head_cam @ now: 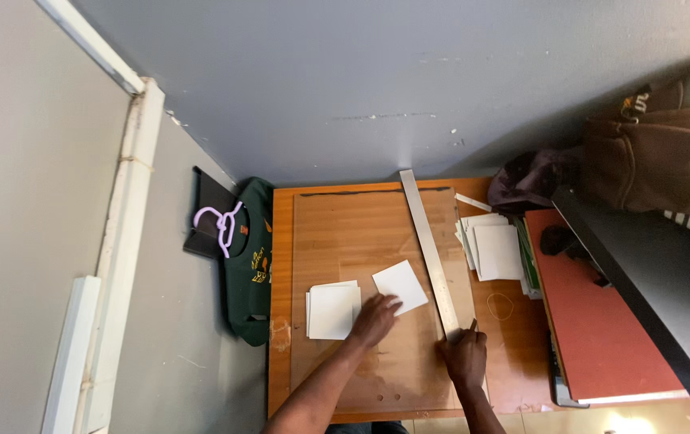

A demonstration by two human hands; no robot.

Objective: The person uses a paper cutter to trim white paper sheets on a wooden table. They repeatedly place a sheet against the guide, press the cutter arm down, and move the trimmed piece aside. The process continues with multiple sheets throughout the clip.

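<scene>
Desk point(522, 378), orange wood, carries a wooden board point(361, 233). Long metal ruler point(429, 249) lies diagonally across the board's right part. Paper pile point(493, 249) sits right of the ruler, a smaller stack point(330, 312) lower left. Single white card point(403, 283) lies between stack and ruler. Left hand point(374, 319), fingers spread flat, presses the card's lower corner. Right hand point(465, 358) is closed around a small dark tool at the ruler's near end.

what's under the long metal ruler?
The metal ruler lies on the wooden board, which rests on the orange table. Its near end is under the right hand, which hides that part. No paper shows beneath it.
</scene>
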